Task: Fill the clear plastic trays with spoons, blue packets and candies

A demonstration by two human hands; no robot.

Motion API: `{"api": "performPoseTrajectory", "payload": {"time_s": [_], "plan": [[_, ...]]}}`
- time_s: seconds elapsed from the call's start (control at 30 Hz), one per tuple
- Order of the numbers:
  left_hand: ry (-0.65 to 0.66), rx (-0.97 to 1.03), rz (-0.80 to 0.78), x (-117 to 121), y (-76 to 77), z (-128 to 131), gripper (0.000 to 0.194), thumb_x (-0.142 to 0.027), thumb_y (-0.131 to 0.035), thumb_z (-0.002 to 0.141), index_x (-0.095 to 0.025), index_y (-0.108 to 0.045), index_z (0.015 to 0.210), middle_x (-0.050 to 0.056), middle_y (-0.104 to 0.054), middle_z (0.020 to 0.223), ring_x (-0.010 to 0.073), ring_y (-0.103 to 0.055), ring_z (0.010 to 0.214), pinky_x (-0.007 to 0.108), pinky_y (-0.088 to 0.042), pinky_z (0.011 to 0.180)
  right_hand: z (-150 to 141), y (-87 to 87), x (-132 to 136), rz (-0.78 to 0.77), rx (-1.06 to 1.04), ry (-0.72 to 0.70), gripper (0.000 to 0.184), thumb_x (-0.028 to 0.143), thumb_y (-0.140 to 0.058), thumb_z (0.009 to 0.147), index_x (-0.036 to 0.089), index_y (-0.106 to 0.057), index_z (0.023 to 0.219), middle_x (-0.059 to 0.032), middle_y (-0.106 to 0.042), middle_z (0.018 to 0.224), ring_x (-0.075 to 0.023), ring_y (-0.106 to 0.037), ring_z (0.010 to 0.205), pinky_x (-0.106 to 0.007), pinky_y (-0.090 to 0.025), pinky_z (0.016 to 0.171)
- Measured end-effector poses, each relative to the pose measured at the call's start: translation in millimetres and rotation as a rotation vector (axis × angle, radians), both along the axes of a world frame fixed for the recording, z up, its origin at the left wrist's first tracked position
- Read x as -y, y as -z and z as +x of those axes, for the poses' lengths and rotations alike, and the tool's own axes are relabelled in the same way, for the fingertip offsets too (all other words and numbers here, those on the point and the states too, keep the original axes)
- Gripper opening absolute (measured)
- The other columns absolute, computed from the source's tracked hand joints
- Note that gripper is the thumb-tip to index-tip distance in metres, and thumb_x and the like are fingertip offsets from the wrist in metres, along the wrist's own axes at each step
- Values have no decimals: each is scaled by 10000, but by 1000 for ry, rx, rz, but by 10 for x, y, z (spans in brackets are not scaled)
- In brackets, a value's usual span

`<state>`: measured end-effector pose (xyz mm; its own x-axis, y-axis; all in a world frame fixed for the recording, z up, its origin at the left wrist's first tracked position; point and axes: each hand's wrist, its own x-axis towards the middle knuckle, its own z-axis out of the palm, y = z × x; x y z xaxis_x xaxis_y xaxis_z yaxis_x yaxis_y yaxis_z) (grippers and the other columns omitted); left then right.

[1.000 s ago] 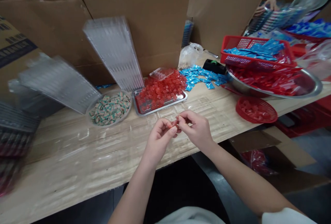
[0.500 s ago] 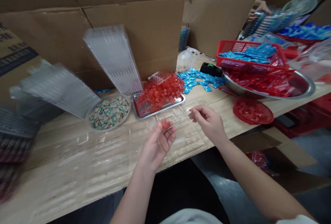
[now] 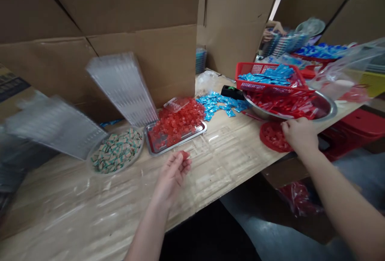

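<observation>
My left hand (image 3: pixel 174 170) is closed around a small red translucent piece (image 3: pixel 184 155), pinched at the fingertips above the table, just in front of the metal tray (image 3: pixel 177 143). That tray bears a heap of similar red pieces (image 3: pixel 180 118) with a small clear plastic piece on top. At the right, my right hand (image 3: pixel 299 134) hangs over the edge of a small round red basket (image 3: pixel 264 132) that has red pieces in it. Its fingers point down and look closed; whatever is in them is hidden. Clear plastic trays (image 3: pixel 216 136) lie flat on the table.
A round dish (image 3: pixel 140 148) of small green-and-tan packets stands left, near stacked clear trays (image 3: pixel 123 88). Blue sachets (image 3: pixel 210 104) lie behind. A metal bowl (image 3: pixel 332 110) of red packets carries a red basket (image 3: pixel 240 70) of blue sachets. Another person's hand (image 3: pixel 275 28) shows far right.
My right hand has moved right, from above the clear trays to the small red basket. My left hand still holds its red piece, now slightly lower left in view. The view has shifted.
</observation>
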<state>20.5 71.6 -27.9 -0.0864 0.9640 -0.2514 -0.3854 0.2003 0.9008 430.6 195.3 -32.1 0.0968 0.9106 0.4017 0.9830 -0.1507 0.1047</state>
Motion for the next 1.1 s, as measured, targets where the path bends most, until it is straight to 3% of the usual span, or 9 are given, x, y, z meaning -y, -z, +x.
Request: {"api": "performPoseTrajectory", "payload": {"time_s": [0.07, 0.13, 0.23, 0.33, 0.47, 0.6, 0.8, 0.93, 1.1], "plan": [[-71, -462, 133, -224, 66, -140, 276, -441, -548, 798, -172, -550, 859, 29, -628, 857, 115, -610, 740, 248, -495, 703, 59, 61, -11, -7, -11, 46, 345, 201, -384, 864, 50, -680, 958, -217, -609, 787, -223, -527, 665, -345, -311, 597], [-144, -729, 208, -496, 143, -322, 266, -427, -561, 767, -175, -541, 852, 19, -606, 801, 136, -595, 732, 272, -486, 714, 61, 74, -9, -9, -14, 37, 312, 170, -402, 840, 90, -689, 932, -196, -615, 807, -218, -531, 670, -329, -313, 585], [-197, -934, 240, -886, 261, -583, 216, -347, -570, 736, -182, -539, 872, 37, -600, 844, 175, -579, 783, 330, -461, 788, 31, 44, -6, -8, 39, 39, 297, 172, -422, 813, 83, -703, 782, -193, -617, 790, -248, -549, 739, -331, -344, 631], [-163, -1139, 273, -1151, 368, -758, 163, -280, -533, 728, -176, -564, 849, 71, -604, 852, 233, -567, 822, 412, -425, 851, 18, 24, -3, 13, 70, 80, 333, 206, -405, 821, 63, -702, 777, -197, -627, 798, -276, -553, 801, -349, -369, 702], [-87, -1340, 325, -1287, 489, -904, 162, -236, -473, 727, -164, -585, 819, 112, -602, 872, 292, -551, 906, 464, -389, 906, 60, 40, 38, -49, 17, 53, 384, 254, -367, 856, 75, -702, 795, -194, -640, 850, -283, -555, 837, -366, -385, 738], [-42, -1458, 359, -1309, 551, -986, 211, -243, -440, 744, -148, -603, 840, 138, -598, 925, 299, -543, 962, 444, -384, 943, 126, 28, 81, -164, -68, -55, 305, 140, -421, 791, 113, -686, 938, -142, -662, 932, -236, -567, 868, -326, -391, 790], [-48, -1570, 478, -1129, 429, -904, 282, -329, -430, 804, -153, -620, 918, 136, -596, 1024, 290, -536, 1031, 443, -393, 967, 95, -99, 36, -192, -75, -83, 303, 162, -391, 834, 140, -692, 814, -110, -667, 857, -208, -580, 845, -294, -391, 803], [-60, -1452, 534, -663, 322, -753, 253, -395, -457, 832, -227, -611, 941, 82, -598, 1078, 258, -559, 1025, 447, -425, 933, 156, -216, -86, -194, -50, -39, 327, 249, -372, 892, 141, -674, 954, -110, -677, 953, -202, -595, 895, -281, -401, 823], [-4, -1347, 580, -11, 375, -557, 185, -368, -511, 820, -278, -606, 950, 46, -616, 1075, 246, -582, 990, 409, -460, 857, 646, -398, -473, -259, 11, 157, 351, 145, -365, 862, 90, -657, 1048, -181, -663, 1024, -252, -609, 946, -331, -418, 810]]}}
